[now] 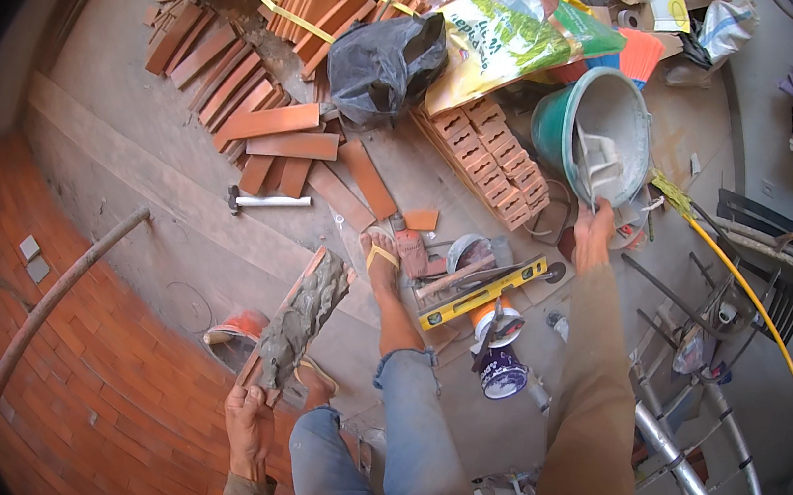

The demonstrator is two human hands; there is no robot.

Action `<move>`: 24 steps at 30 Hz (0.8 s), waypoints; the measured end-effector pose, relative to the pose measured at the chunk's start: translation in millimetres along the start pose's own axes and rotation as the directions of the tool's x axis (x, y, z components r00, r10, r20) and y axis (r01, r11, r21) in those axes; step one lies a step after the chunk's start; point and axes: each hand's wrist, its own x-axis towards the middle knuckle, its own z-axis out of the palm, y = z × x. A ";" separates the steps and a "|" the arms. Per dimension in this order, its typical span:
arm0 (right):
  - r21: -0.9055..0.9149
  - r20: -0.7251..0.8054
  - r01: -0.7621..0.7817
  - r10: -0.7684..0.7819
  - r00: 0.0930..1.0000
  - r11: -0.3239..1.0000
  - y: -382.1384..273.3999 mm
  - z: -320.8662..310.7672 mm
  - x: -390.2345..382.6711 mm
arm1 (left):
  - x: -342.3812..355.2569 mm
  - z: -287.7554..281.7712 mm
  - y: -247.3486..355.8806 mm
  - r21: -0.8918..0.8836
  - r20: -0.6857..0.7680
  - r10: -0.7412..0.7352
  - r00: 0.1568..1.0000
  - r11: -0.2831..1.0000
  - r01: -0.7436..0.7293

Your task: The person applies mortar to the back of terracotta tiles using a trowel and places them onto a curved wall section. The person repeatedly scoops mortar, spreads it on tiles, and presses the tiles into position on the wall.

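My left hand (251,425) is closed round the near end of a long, narrow terracotta tile (250,368). Wet grey mortar (305,310) lies thick and lumpy along the tile's upper face. At the near rim of a green bucket (552,128), my right hand (594,232) has its fingers closed. Whether they grip the rim or the handle of something inside is hidden. The bucket's opening faces me, and inside it are a pale grey coating and a light grey, angular object (601,162) whose kind I cannot make out.
Stacked tiles (228,88), a hammer (269,200) and perforated bricks (487,155) lie ahead. A yellow spirit level (482,294) rests near my foot, beside paint pots (504,372). Left are a curved metal rail (64,296) and tiled floor (105,360); right, an aluminium ladder (686,471).
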 end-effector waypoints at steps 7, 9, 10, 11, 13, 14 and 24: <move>0.042 -0.087 -0.045 0.048 0.995 0.998 49.5 73.8 36.3 | 40.1 17.7 -15.1 0.011 -0.069 -0.093 0.993 0.996 0.094; -0.049 -0.084 -0.112 0.108 0.991 0.992 61.4 82.2 43.6 | 55.4 8.2 -26.4 -0.012 -0.040 -0.076 0.996 0.997 0.076; -0.102 -0.072 -0.139 0.132 0.989 0.985 68.3 81.6 34.8 | 52.9 10.1 -25.5 -0.030 -0.043 -0.070 0.997 0.997 0.069; -0.168 -0.072 -0.181 0.171 0.983 0.969 70.1 83.7 28.2 | 50.7 14.2 -22.8 -0.037 -0.078 -0.061 0.995 0.998 0.058; -0.356 -0.031 -0.175 0.176 0.984 0.918 57.4 67.2 35.8 | 60.8 23.7 -21.9 -0.063 -0.087 -0.041 0.995 0.997 0.036; -0.516 0.036 -0.108 0.148 0.988 0.850 46.6 55.2 46.3 | 64.6 26.1 -20.4 -0.106 -0.074 -0.050 0.996 0.993 0.043; -0.558 0.807 0.813 -0.121 0.578 0.166 51.1 77.9 -142.3 | 11.5 -40.4 -64.7 -0.555 -0.075 -0.070 0.995 0.832 0.017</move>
